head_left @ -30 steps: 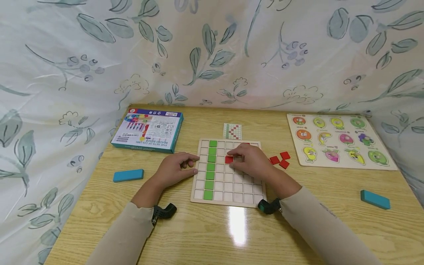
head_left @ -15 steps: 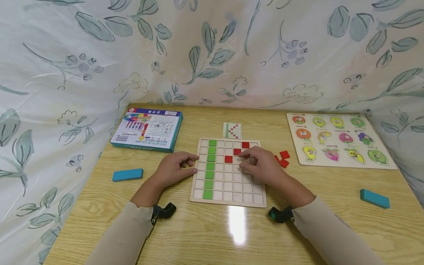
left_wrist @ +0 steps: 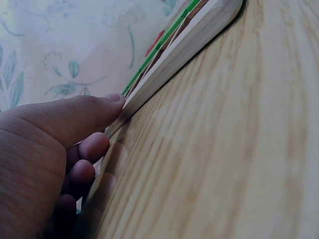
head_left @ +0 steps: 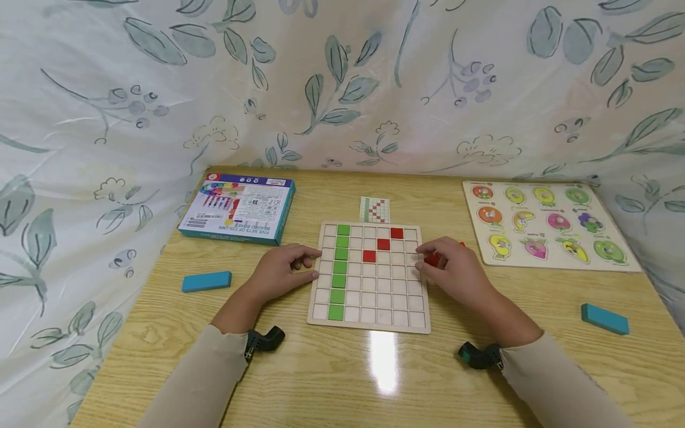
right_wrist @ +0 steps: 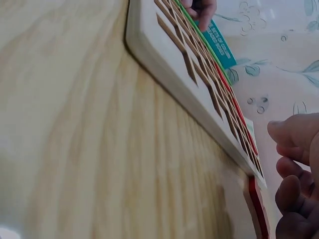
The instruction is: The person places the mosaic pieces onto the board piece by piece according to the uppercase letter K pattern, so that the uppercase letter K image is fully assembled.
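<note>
In the head view a red tile (head_left: 432, 259) is pinched by the curled fingers of the right hand (head_left: 455, 273) just off the grid board (head_left: 369, 315), whose left edge is touched by the left hand (head_left: 280, 273); in the left wrist view the thumb (left_wrist: 75, 117) is pressed against that edge, fingers loosely curled; in the right wrist view the tile (right_wrist: 258, 206) lies beside curled fingers (right_wrist: 294, 149).

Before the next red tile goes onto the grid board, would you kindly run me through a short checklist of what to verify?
1. Grid board steadied: left hand rests against its left edge. Ok.
2. Right hand at the loose red tiles beside the board: ok.
3. Tile firmly pinched: fingers cover it. Cannot tell.
4. Red diagonal so far: three red squares seated, empty cells below. Ok.
5. Pattern card visible behind the board: ok.
6. Green column seated flush: ok.
</note>
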Available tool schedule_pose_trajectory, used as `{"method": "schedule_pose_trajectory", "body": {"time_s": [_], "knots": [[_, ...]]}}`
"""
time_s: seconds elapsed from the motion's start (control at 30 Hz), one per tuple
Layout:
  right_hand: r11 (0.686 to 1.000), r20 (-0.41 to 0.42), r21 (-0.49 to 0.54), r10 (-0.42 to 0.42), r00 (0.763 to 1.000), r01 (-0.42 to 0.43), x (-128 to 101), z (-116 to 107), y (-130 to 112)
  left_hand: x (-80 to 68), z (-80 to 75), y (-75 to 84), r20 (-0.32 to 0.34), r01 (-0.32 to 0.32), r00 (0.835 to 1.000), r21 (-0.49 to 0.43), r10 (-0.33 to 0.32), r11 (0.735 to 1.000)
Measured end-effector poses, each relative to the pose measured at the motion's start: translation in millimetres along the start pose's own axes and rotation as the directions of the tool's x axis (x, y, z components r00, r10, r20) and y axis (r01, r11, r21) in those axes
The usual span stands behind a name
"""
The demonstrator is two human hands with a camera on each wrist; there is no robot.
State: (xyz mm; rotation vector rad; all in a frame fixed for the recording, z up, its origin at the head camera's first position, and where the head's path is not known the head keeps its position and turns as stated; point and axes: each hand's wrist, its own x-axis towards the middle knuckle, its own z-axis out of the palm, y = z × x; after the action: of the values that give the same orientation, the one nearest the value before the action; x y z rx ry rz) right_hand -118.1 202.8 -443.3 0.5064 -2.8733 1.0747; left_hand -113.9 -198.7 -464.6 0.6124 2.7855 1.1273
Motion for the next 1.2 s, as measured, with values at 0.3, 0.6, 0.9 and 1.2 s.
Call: {"method": "schedule_pose_trajectory", "body": {"time_s": [0.3, 0.6, 0.9, 1.2], "knots": [[0.998, -0.059, -0.023, 0.053, 0.997, -0.054, -16.2, -18.7, 17.5, 0.6, -0.8, 2.4, 0.0, -0.004, 1.0, -0.002, 0.004, 1.0], [0.994, -0.11, -0.067, 0.082, 0.991, -0.089, -27.1, -25.6, 32.3, 0.4, -1.5, 3.0, 0.006, 0.0, 1.0, 0.006, 0.0, 1.0], [0.983, -0.12, -0.117, 0.128, 0.984, -0.142, -33.0, -29.8, 38.7, 0.6, -0.2, 0.9, 0.008, 0.006, 1.0, 0.002, -0.006, 1.0], [0.982, -0.113, -0.126, 0.13, 0.985, -0.144, -32.4, -28.1, 42.2, 0.2, 0.2, 0.3, 0.009, 0.011, 1.0, -0.002, -0.011, 1.0]]}}
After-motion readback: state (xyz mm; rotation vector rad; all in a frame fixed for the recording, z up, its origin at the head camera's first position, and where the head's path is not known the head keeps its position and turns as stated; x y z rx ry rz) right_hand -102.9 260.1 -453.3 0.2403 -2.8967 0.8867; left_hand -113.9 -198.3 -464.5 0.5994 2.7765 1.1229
